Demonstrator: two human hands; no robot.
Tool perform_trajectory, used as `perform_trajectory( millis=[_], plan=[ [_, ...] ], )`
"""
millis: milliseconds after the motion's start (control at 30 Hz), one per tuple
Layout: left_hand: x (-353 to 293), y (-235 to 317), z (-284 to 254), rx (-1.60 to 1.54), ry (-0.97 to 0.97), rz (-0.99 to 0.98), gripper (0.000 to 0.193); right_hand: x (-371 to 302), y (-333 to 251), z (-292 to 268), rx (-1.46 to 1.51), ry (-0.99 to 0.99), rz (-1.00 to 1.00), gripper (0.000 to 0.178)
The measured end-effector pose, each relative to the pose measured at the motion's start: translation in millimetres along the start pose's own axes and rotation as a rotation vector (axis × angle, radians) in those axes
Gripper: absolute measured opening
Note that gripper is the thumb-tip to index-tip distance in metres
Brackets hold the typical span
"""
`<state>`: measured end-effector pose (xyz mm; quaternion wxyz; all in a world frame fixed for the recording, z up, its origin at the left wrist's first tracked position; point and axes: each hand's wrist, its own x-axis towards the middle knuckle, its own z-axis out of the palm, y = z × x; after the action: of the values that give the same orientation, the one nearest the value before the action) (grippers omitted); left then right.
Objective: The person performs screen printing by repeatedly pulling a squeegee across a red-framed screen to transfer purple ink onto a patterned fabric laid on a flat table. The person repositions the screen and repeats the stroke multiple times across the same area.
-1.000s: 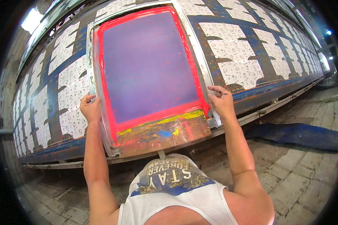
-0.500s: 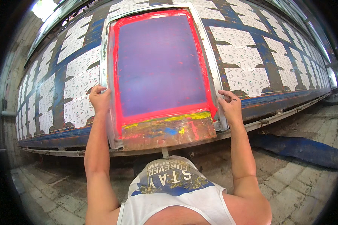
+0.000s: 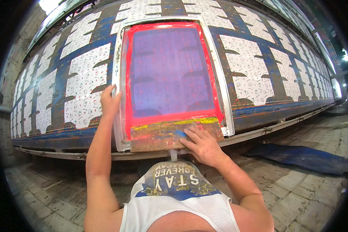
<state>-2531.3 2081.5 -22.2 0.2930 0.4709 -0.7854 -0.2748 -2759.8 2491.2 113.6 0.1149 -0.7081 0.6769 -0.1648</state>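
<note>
A silk-screen printing frame with pale metal bars lies in front of me on a long printing table. Inside its red border is a translucent purple mesh, and dark cut-out shapes show through it. My left hand grips the frame's left bar, thumb and fingers bent around its edge. Across the near end of the frame lies a wooden board stained yellow, red and blue. My right hand rests on this board's right half, its fingers stretched out over the wood.
White printed fabric pieces lie in rows on the dark, blue-stained table, with more pieces to the right. A metal rail runs along the table's near edge. Blue cloth lies on the paved floor at the right.
My right hand has left the frame's right bar and moved inward onto the wooden board. The mesh, opaque before, now lets the shapes underneath show. My left hand stays on the left bar.
</note>
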Motion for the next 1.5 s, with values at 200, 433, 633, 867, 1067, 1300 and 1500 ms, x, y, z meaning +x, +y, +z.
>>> perform_trajectory(
  millis=[200,433,633,867,1067,1300,1500],
  plan=[
    [-30.8,-7.4,-6.2,0.06,0.003,0.128,0.047,19.6,-4.0,-4.9,-0.033,0.083,0.034,0.049],
    [-36.1,-4.3,-7.8,-0.019,-0.01,0.072,0.047,78.4,-24.5,8.2,-0.097,-0.063,0.134,0.051],
    [-37.3,-4.5,-6.4,0.014,0.024,0.134,0.045,83.2,-23.2,-17.2,-0.075,-0.144,0.201,0.047],
    [-37.0,-4.6,-3.0,0.01,0.044,0.199,0.042,56.8,-47.0,1.0,-0.075,-0.015,0.171,0.048],
    [-35.2,-4.3,-2.2,0.031,0.046,0.213,0.036,53.4,-49.1,19.6,-0.203,-0.021,0.189,0.058],
    [-35.8,-3.5,0.8,0.212,0.071,0.209,0.032,87.4,-8.1,32.4,-0.25,0.051,0.127,0.07],
    [-34.9,2.8,0.0,0.287,0.078,0.209,0.031,174.9,72.9,26.3,-0.292,0.093,0.049,0.059]
  ],
)
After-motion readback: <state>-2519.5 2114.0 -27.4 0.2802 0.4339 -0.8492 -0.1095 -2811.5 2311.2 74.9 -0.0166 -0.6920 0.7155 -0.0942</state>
